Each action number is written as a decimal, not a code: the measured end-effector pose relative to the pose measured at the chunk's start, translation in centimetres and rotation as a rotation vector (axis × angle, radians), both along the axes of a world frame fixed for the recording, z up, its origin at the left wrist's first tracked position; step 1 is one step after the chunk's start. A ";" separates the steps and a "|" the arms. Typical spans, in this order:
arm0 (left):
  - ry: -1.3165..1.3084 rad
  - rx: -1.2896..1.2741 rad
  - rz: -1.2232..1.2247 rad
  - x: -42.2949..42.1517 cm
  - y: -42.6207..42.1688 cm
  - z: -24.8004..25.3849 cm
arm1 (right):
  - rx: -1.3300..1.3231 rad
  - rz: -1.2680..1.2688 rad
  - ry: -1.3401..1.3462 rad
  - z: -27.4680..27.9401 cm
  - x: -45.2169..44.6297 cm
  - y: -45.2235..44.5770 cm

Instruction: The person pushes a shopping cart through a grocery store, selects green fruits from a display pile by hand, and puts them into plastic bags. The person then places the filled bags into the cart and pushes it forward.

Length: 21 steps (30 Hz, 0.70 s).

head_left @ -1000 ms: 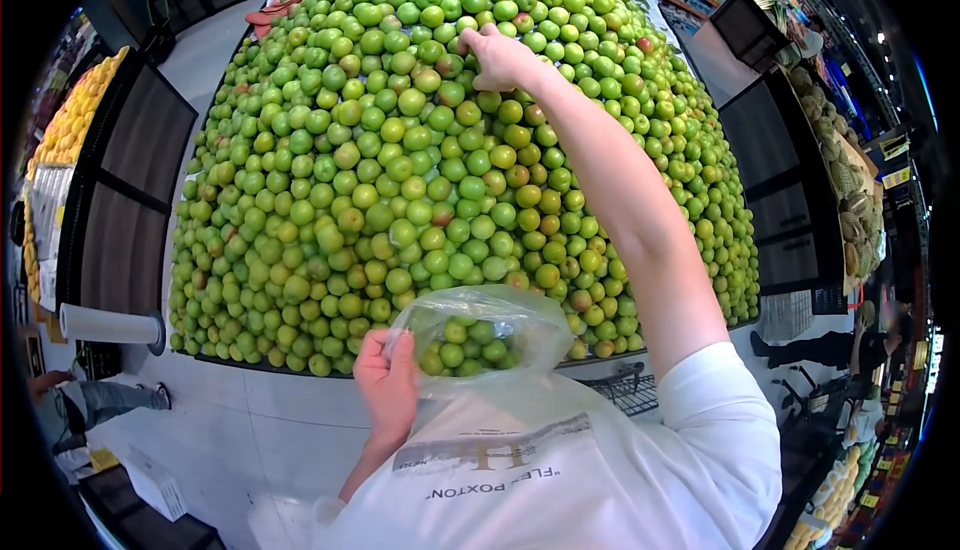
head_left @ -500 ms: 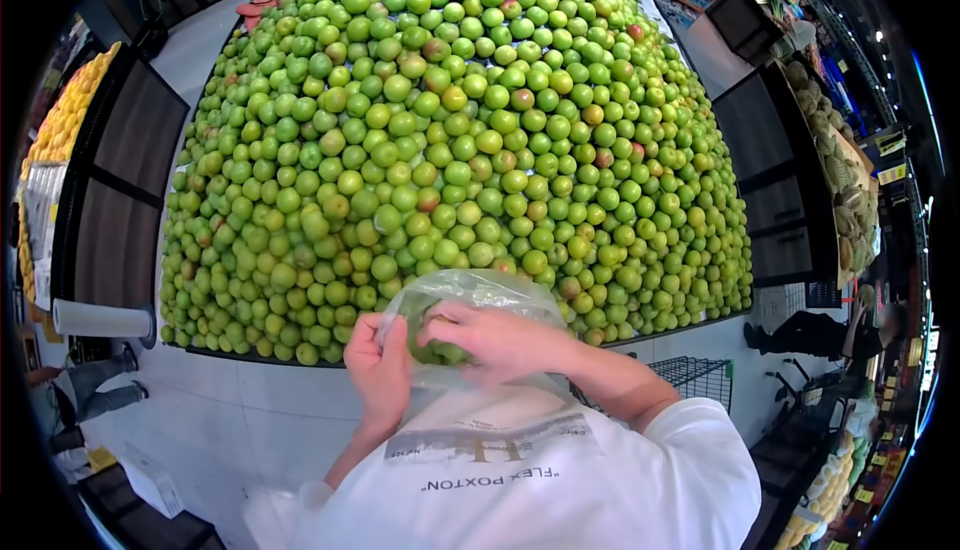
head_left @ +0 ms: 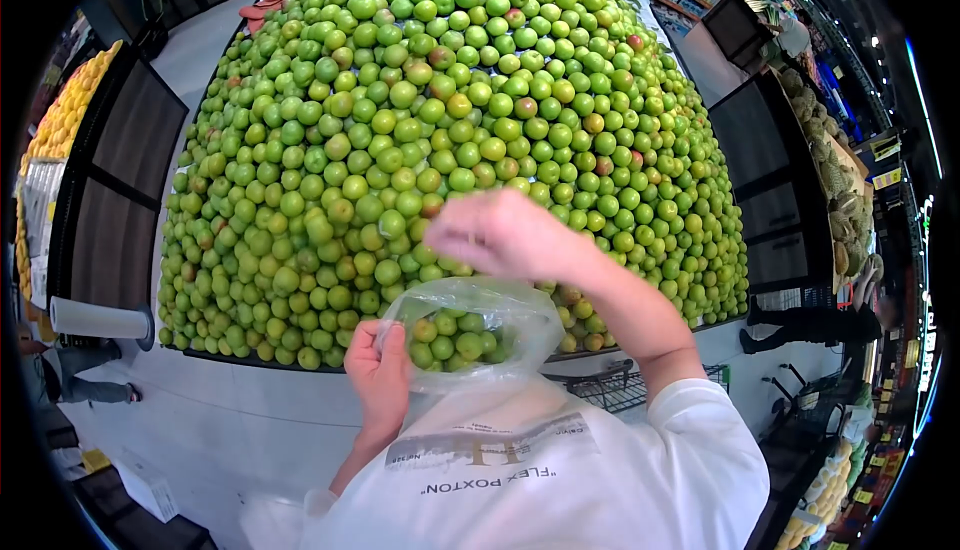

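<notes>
My left hand (head_left: 380, 365) pinches the rim of a clear plastic bag (head_left: 535, 335) on its left side. The bag's mouth gapes upward, and several round green fruits (head_left: 468, 347), possibly jujubes, lie inside. Above the near part of a large fruit pile (head_left: 350, 185) is my right hand (head_left: 500, 233), beyond the bag and apart from it. Motion smears its fingers, so whether they hold anything is hidden. Some fruits in the pile have reddish or yellowish patches.
A roll of plastic bags (head_left: 100, 318) stands at the pile's left front corner. Behind my right arm is a wire shopping cart (head_left: 625, 387). A stand of yellow fruit (head_left: 75, 100) is on the left, and spiky fruit (head_left: 835, 175) on the right. People stand at both sides.
My right hand has come out of the bag and moved up and away over the pile. The fruits in the bag now show. My left hand keeps its pinch on the rim.
</notes>
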<state>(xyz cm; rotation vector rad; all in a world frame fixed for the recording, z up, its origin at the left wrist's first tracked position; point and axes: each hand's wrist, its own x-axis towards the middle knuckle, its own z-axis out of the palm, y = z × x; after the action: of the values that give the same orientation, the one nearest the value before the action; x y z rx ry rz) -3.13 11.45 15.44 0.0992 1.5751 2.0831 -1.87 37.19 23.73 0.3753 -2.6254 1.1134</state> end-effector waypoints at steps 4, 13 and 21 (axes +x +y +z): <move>0.005 -0.014 -0.014 0.0 0.0 0.3 | 0.485 -0.438 0.205 -1.8 -9.5 8.5; -0.055 -0.037 0.002 -0.3 -0.4 0.5 | 0.791 -0.439 -0.131 -3.2 -20.9 13.2; -0.027 -0.049 -0.010 -0.4 -0.3 0.3 | 0.752 -0.474 -0.240 -2.8 -22.6 13.5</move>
<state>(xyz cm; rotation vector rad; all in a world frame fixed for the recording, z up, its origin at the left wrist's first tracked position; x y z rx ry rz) -3.56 11.17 15.70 0.0613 1.6048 2.0286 -24.45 50.68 20.95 -0.2653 -3.0211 0.0003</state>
